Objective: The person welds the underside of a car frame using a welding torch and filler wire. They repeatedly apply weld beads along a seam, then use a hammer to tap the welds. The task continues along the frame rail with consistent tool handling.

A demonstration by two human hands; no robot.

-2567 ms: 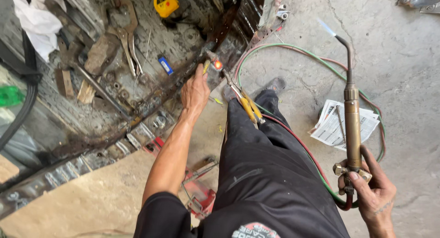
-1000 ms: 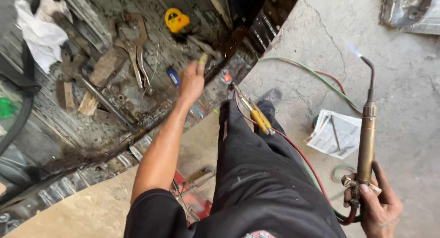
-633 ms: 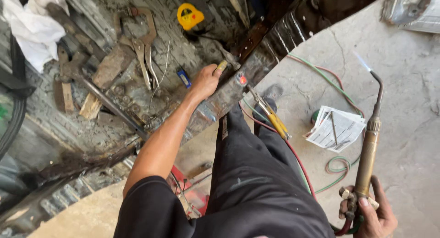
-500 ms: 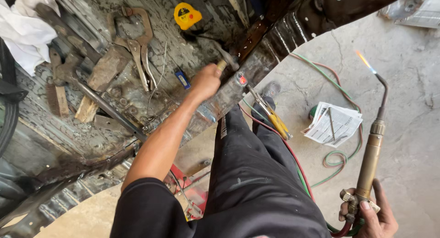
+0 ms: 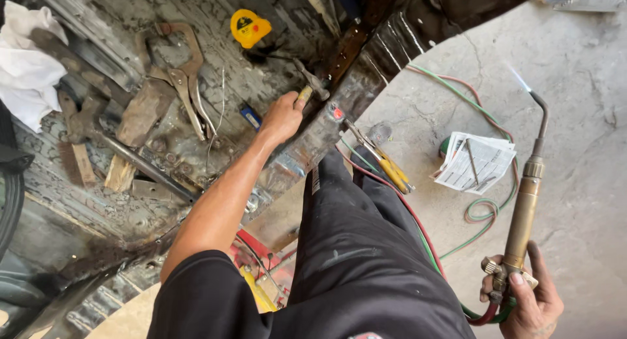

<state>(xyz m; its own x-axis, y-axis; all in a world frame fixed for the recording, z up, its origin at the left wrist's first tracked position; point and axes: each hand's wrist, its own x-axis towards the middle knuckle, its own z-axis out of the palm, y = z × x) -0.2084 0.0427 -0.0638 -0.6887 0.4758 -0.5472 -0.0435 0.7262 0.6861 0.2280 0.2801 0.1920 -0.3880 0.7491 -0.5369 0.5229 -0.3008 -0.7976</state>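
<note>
My left hand [image 5: 282, 117] has now closed on the hammer [image 5: 305, 89], seemingly lifting it; right hand [image 5: 532, 303] keeps gripping the lit torch [image 5: 524, 208].

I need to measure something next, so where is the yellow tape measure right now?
In the head view the yellow tape measure lies at the top, left of centre, on the rusty metal floor, just right of the locking pliers and beyond the left hand.

white rag [image 5: 29, 64] far left on rusty metal floor [image 5: 196, 25] | locking pliers [image 5: 186, 78] beside wood block [image 5: 144, 110] | yellow tape measure [image 5: 249, 27] far | folded paper [image 5: 475, 161] right on concrete | yellow-handled screwdriver [image 5: 385, 162] near sill
</note>
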